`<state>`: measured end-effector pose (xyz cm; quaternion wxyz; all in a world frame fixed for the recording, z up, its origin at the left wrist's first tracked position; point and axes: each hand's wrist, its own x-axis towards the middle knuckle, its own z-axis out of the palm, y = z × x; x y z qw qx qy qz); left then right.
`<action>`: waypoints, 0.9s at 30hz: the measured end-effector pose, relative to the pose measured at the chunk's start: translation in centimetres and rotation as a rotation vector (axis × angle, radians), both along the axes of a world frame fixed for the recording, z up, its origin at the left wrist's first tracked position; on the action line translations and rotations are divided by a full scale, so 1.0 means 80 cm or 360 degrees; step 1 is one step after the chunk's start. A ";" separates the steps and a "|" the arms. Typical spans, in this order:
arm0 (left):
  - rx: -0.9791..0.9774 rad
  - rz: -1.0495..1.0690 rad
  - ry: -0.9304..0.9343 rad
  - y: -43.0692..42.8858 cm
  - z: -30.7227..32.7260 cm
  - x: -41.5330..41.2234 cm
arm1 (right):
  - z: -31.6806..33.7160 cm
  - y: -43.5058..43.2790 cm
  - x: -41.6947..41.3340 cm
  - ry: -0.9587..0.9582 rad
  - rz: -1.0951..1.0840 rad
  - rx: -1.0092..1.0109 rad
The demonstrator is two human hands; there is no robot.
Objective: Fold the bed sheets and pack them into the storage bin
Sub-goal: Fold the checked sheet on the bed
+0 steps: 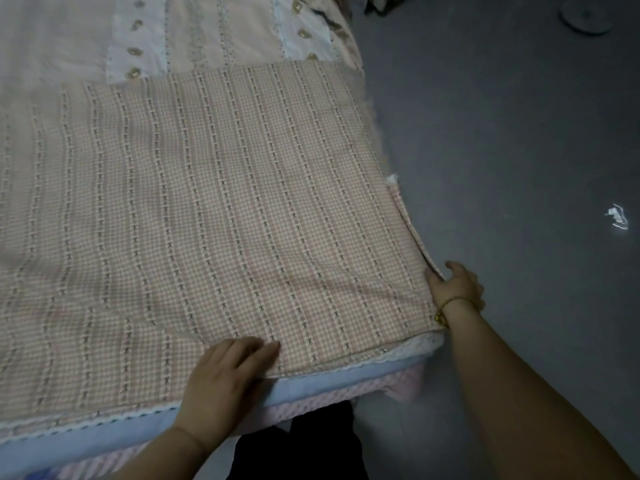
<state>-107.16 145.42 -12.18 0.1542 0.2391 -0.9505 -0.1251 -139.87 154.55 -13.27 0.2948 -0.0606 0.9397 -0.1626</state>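
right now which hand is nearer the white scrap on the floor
Right. Right hand grips the checked sheet's side edge, toward the white scrap; left hand lies flat farther away.

Nothing readable is showing. The pink checked sheet (221,209) is carrying only woven stripes and small crosses, no letters or numbers. The white scrap (617,221) lying on the floor (502,133) to the right of the sheet is too small and blurred to tell whether it is bearing any print.
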 end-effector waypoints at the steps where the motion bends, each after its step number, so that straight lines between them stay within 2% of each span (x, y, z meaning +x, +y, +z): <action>1: -0.0021 -0.0027 0.0015 0.000 0.001 -0.007 | 0.000 -0.004 -0.003 -0.0040 0.0081 -0.0030; 3: -0.0017 -0.0137 0.0043 0.003 0.001 -0.024 | 0.001 -0.009 -0.012 -0.0024 0.0151 -0.0161; 4: 0.0010 -0.0181 0.0033 0.004 -0.002 -0.030 | 0.004 -0.010 -0.020 0.0083 0.0099 -0.0244; 6: 0.0056 -0.0217 0.0040 0.003 0.002 -0.040 | 0.010 0.000 -0.053 0.0318 -0.0210 -0.0445; 8: 0.0093 -0.0267 0.0047 0.005 0.004 -0.039 | 0.011 0.026 -0.090 0.0375 -0.0572 -0.0559; 11: 0.0080 -0.0363 0.0092 0.006 0.005 -0.041 | -0.005 0.070 -0.117 0.0202 -0.0821 -0.0418; 14: 0.0102 -0.0351 -0.0030 0.002 0.004 -0.048 | -0.031 0.081 -0.107 -0.0055 -0.0816 -0.0317; 18: 0.0119 -0.0310 -0.0145 0.000 0.002 -0.056 | -0.049 0.070 -0.087 -0.0193 -0.0696 -0.0149; 20: 0.0103 -0.0291 -0.0142 0.002 -0.002 -0.055 | -0.047 0.058 -0.072 -0.0110 -0.0493 -0.0161; 22: 0.0090 -0.0268 -0.0120 0.004 -0.002 -0.056 | -0.034 0.037 -0.047 0.0127 -0.0137 -0.0301; 27: 0.0081 -0.0176 -0.0061 0.002 0.007 -0.036 | 0.021 -0.007 0.071 0.0559 0.1087 -0.1159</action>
